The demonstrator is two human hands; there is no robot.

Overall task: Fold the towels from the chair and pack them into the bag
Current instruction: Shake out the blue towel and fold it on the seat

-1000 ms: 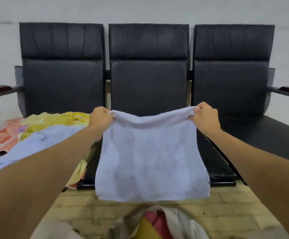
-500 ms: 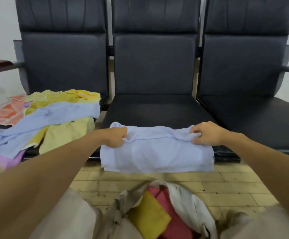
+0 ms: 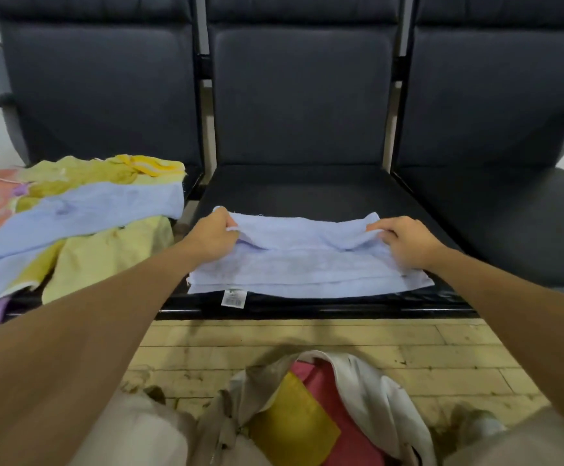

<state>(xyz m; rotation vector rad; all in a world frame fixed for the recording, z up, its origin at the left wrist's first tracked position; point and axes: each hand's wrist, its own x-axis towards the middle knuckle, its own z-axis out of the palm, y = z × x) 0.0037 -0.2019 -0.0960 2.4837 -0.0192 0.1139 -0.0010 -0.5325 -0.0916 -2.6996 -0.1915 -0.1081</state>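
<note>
- The pale blue towel is lying folded on the middle chair seat, near its front edge.
- The left hand is pinching its far-left corner; the right hand is gripping the far-right corner.
- The unfolded towels are lying heaped on the left seat.
- The bag is sitting open on the floor, holding red and yellow cloth.

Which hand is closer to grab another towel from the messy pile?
Left. The left hand pinches the blue towel right beside the pile; the right hand grips the towel's other end, farther away.
</note>
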